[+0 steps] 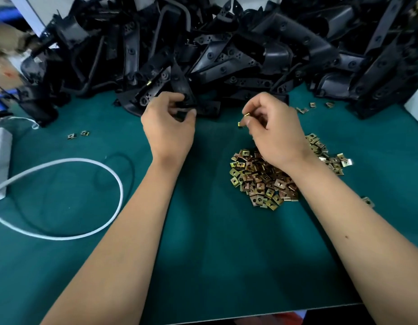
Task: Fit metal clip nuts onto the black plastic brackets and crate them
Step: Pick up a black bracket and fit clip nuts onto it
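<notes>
Left hand (167, 121) grips black plastic bracket (183, 95) at pile edge — right hand (272, 124) pinches small brass-coloured metal clip nut (245, 114), nut heap (262, 179) beneath wrist.

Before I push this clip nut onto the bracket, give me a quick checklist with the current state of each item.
1. Bracket held: ok. The left hand grips a black bracket at the front of the bracket pile.
2. Nut in hand: ok. The right hand pinches a clip nut at its fingertips.
3. Nut's open side facing the bracket edge: cannot tell, too small.
4. Nut and bracket brought together: not ok, bare green mat shows between the hands.
5. Nut supply: ok, nut heap lies under the right wrist.
6. Crate within reach: cannot tell, none in view.
</notes>
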Motion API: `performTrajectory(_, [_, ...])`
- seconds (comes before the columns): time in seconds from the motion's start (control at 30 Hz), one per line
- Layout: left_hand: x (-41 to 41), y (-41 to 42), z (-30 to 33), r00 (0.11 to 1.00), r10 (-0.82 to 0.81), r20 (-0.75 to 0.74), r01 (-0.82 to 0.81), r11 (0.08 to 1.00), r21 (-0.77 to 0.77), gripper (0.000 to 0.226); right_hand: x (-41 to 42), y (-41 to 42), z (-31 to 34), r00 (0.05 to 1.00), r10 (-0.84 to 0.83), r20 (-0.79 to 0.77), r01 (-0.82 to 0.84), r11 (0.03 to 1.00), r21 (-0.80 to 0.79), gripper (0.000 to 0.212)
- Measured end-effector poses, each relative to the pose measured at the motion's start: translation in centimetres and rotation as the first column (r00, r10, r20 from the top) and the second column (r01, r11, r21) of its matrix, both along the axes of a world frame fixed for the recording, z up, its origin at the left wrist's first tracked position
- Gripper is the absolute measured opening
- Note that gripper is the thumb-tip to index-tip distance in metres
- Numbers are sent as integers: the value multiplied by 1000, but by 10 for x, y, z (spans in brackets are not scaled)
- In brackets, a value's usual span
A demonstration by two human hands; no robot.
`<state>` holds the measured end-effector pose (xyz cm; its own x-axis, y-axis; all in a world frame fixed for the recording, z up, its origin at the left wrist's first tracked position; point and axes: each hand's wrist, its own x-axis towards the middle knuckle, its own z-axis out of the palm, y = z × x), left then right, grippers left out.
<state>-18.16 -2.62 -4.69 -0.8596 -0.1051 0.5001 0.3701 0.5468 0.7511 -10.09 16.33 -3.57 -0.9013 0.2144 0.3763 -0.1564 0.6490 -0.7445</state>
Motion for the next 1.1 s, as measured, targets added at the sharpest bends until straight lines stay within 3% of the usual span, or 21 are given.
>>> performTrajectory(0.2, [15,10,9,898,-99,-428,73,994,-77,10,-1,0,-2,999,29,32,-25,991,-128,10])
performTrajectory(0.37, [25,22,10,807,-181,-562,119,982,-146,9,-2,-3,1,997,60,41,-36,902,-431,7])
performTrajectory(0.47, [29,27,10,835,-218,-505,205,975,-83,14,-1,-2,5,999,43,11,-27,786,-618,7])
performTrajectory(0.6, [36,32,10,879,-284,-383,323,946,39,16,-1,3,6,1000,-20,14,24,710,-704,9])
performTrajectory(0.67, [35,33,7,866,-370,-335,366,927,-79,18,-2,5,6,997,-64,35,69,688,-722,9])
performTrajectory(0.77, [37,37,3,814,-556,-168,498,817,-291,22,-3,5,5,987,-133,86,155,696,-701,18])
performTrajectory(0.9, [40,39,2,764,-645,-8,601,717,-355,45,-4,6,3,975,-186,121,218,704,-675,29])
performTrajectory(1.1, [27,28,-1,833,-553,-11,518,787,-336,41,-6,9,1,979,-161,128,204,678,-706,18])
